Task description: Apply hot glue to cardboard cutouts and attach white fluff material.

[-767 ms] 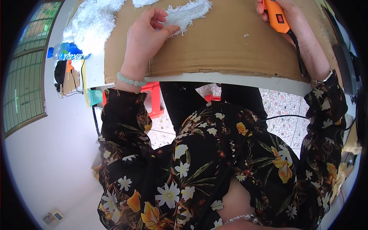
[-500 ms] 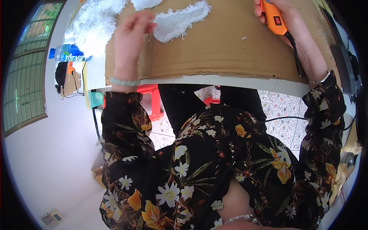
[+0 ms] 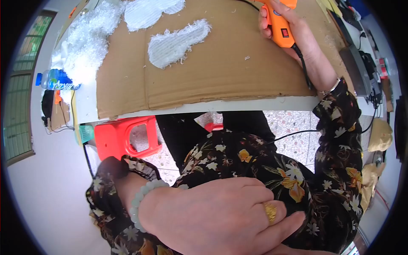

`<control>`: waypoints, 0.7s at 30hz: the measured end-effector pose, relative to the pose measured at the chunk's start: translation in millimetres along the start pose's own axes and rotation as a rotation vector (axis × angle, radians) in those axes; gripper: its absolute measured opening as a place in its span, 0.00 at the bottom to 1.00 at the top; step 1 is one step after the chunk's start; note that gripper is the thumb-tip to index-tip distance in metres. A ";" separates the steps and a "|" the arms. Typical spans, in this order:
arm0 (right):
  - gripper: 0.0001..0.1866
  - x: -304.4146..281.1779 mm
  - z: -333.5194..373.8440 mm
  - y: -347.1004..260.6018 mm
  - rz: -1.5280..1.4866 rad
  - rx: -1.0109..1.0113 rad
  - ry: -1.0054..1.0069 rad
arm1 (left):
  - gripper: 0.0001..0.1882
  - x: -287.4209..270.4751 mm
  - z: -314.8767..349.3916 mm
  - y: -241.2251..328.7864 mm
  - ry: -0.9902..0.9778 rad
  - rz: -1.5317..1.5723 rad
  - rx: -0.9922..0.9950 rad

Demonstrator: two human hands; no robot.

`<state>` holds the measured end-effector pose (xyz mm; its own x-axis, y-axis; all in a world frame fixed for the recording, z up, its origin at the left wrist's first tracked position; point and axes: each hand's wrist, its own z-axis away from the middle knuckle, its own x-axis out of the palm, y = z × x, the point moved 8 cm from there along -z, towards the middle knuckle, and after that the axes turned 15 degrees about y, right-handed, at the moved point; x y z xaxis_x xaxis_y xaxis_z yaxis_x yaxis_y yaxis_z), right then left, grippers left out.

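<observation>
My right hand (image 3: 293, 29) is wrapped around the handle of an orange glue gun (image 3: 280, 32) at the upper right, above the cardboard. A red rocker switch shows on its handle, and a black cord hangs from the handle's end. Close in front of my chest is my left hand (image 3: 216, 212), its back up and fingers curled inward; whatever they hold, if anything, is hidden. A white sole-shaped fabric piece (image 3: 178, 44) with frayed edges lies on the cardboard sheet (image 3: 204, 80), touched by neither hand. Beyond it lies another ribbed white fabric piece (image 3: 151, 12).
Fluffy white material (image 3: 91, 38) is heaped at the table's far left, beside a blue-labelled bottle (image 3: 59, 80) on its side. A red plastic stool (image 3: 127, 138) stands below the table edge. Dark equipment (image 3: 356, 70) with cables sits at the right.
My left hand has moved from beside the sole-shaped fabric piece back to my chest. The view has shifted; my right hand still grips the glue gun.
</observation>
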<state>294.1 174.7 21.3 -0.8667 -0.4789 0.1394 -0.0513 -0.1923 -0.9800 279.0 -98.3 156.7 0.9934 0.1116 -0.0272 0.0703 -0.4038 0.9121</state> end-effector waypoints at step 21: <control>0.18 30.3 -9.9 3.5 -0.147 0.010 -0.298 | 0.17 -148.4 -3.5 -68.0 0.273 -0.821 0.218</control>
<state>262.7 168.0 20.7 -0.6668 -0.6749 0.3161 -0.1589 -0.2856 -0.9451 126.5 -84.2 100.1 0.5679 0.6429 -0.5140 0.7937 -0.2623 0.5489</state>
